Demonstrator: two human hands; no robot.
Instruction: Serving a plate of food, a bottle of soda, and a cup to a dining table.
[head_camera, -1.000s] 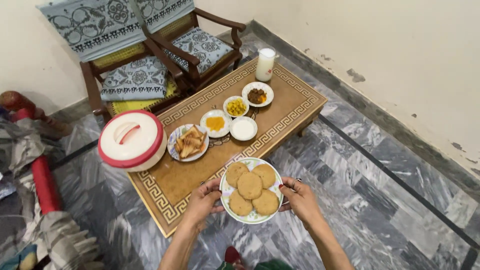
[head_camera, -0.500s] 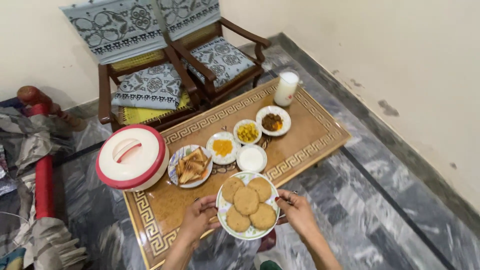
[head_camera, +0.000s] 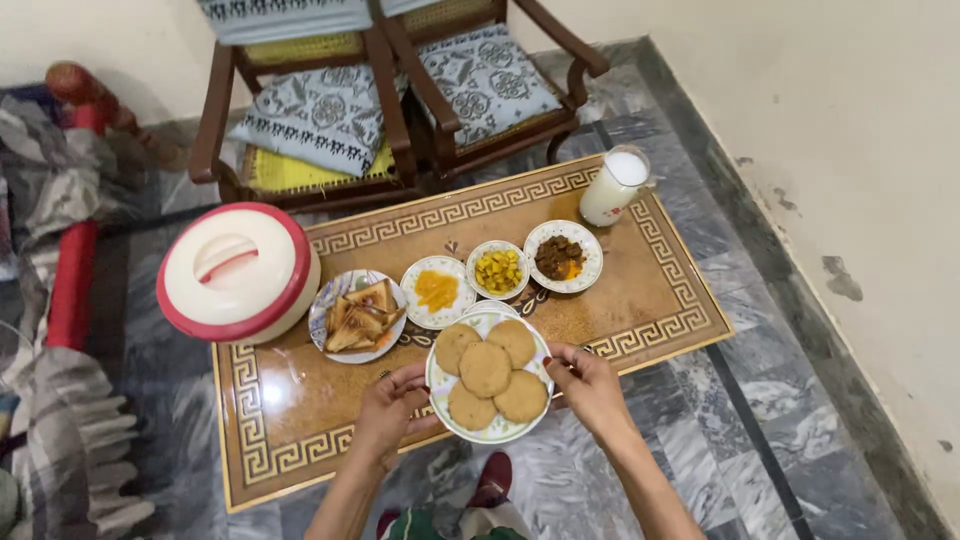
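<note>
Holding round plate (head_camera: 443, 385) of five flatbreads: left hand (head_camera: 388, 408), right hand (head_camera: 585, 385) grips clamped on rim.

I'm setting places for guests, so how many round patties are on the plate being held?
5, all on the plate held between the left hand and right hand: two at the far side, one in the middle, two at the near side. None seems hidden.
</note>
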